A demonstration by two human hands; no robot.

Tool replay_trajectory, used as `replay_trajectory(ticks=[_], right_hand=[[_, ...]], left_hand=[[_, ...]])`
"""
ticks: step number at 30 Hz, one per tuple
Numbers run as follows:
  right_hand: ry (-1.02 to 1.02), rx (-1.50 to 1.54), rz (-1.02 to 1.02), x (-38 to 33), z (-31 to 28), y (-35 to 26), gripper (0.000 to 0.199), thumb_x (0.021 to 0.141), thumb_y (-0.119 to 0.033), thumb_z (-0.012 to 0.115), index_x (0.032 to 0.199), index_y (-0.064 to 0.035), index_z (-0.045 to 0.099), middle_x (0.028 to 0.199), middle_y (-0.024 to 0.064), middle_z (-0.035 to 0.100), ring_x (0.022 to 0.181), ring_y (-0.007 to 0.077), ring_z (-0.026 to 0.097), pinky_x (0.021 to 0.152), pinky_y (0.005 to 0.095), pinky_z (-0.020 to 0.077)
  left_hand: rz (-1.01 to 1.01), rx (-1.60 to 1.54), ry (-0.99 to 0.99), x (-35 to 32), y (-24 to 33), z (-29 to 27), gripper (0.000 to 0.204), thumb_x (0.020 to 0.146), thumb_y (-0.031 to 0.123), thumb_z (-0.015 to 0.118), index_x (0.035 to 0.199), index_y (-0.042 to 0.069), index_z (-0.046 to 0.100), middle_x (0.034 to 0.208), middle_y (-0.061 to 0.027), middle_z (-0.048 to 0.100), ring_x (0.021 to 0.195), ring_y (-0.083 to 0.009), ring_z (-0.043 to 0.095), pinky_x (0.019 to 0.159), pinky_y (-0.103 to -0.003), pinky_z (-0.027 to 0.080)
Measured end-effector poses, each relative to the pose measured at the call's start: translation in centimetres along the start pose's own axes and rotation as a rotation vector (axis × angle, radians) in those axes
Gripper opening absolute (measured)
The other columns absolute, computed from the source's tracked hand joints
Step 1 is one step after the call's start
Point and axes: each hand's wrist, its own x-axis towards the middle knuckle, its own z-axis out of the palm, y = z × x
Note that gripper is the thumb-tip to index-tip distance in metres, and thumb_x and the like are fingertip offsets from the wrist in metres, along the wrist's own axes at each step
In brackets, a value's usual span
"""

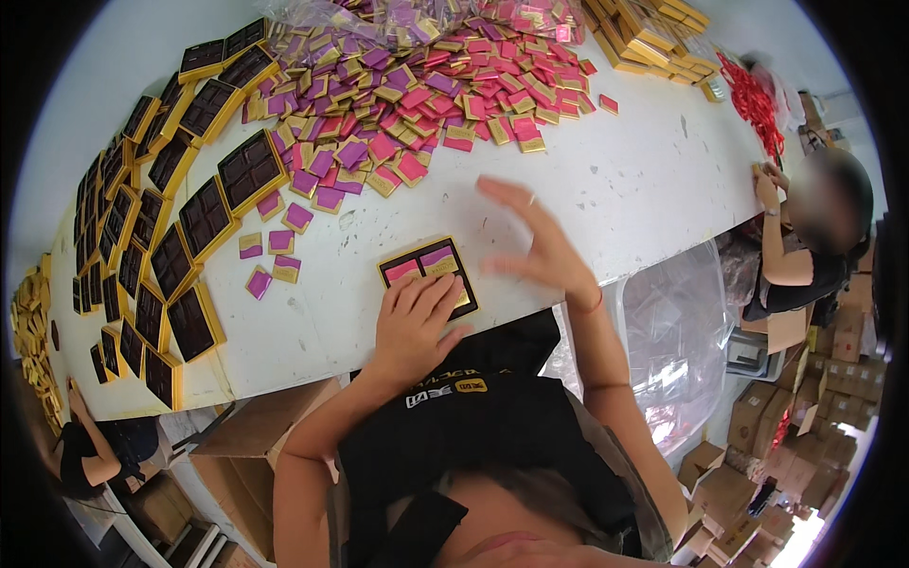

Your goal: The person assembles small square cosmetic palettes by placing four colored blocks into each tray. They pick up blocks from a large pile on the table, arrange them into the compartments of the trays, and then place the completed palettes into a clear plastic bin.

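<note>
In front of me on the white table lies a small box [419,254] with a dark divided tray and a gold rim. A pink-and-gold wrapped square [401,269] and a purple-and-gold one [439,257] fill its far compartments; the near ones are partly hidden by fingers. My left hand [415,317] rests on the box, fingers stretched over its near side. Right of the box, my right hand [538,248] hovers above the table, slightly blurred, fingers apart and holding nothing.
A large heap of pink and purple wrapped squares [417,99] spreads across the far side, under clear plastic bags [379,21]. Rows of dark-trayed gold boxes [206,220] stand left, stacked gold boxes [649,38] far right. A person [805,246] sits by red ribbons [751,99]; another person's arm [90,445] shows left.
</note>
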Motion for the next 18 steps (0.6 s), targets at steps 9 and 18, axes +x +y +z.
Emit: replay_trajectory(ticks=[9,18], right_hand=[[0.351,-0.583,-0.135,16.0,-1.0,9.3,0.037,0.085,-0.014,0.070,0.121,-0.0057,0.067,0.110,0.0157,0.069,0.102,0.0365,0.060,0.091,0.0446,0.0487],[0.268,-0.808,-0.228,18.3,-0.1,9.8,0.024,0.088,-0.020,0.067,0.108,-0.0113,0.075,0.104,0.0092,0.067,0.101,0.0303,0.059,0.092,0.0423,0.0453]], left_hand=[[0.046,0.015,0.023,-2.2,-1.0,1.0,0.042,0.081,0.017,0.076,0.121,0.008,0.067,0.134,-0.0060,0.062,0.129,-0.0266,0.054,0.111,-0.048,0.037],[-0.092,-0.151,0.202,-2.6,-1.1,0.6,0.045,0.071,0.028,0.086,0.109,0.011,0.068,0.123,-0.0086,0.065,0.126,-0.0327,0.053,0.111,-0.054,0.032]])
